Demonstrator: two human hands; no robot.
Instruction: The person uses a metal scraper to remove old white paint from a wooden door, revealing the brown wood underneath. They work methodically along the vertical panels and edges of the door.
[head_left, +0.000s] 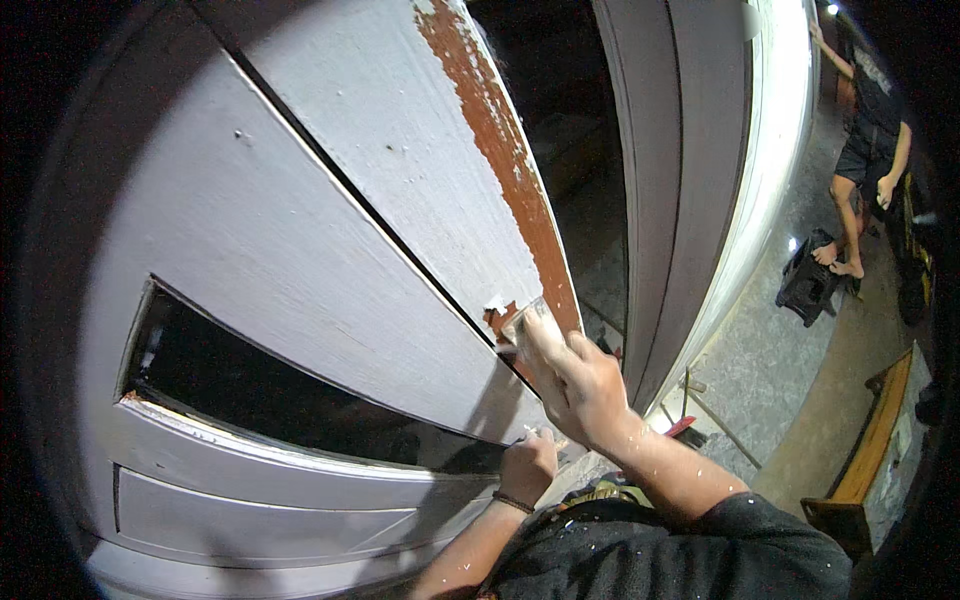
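Note:
My right hand (589, 386) grips a scraper (519, 324), its blade pressed against a white-painted wooden door panel (390, 142). Around the blade the paint is broken, and a loose flake (496, 304) curls up. Along the panel's right edge runs a bare reddish-brown strip (510, 180) with a ragged paint border. Lower down, my left hand (529, 459) is curled near the end of a dark glass pane (315, 390); whether it holds anything is hidden. Paint specks dot both forearms.
Right of the panel is a dark opening (577, 172). A person (870, 142) stands with feet on a black stool (806, 281). A wooden bench (874, 427), a hammer-like tool (694, 386), a stick (724, 429) and a red-headed brush or broom (681, 427) are on the right.

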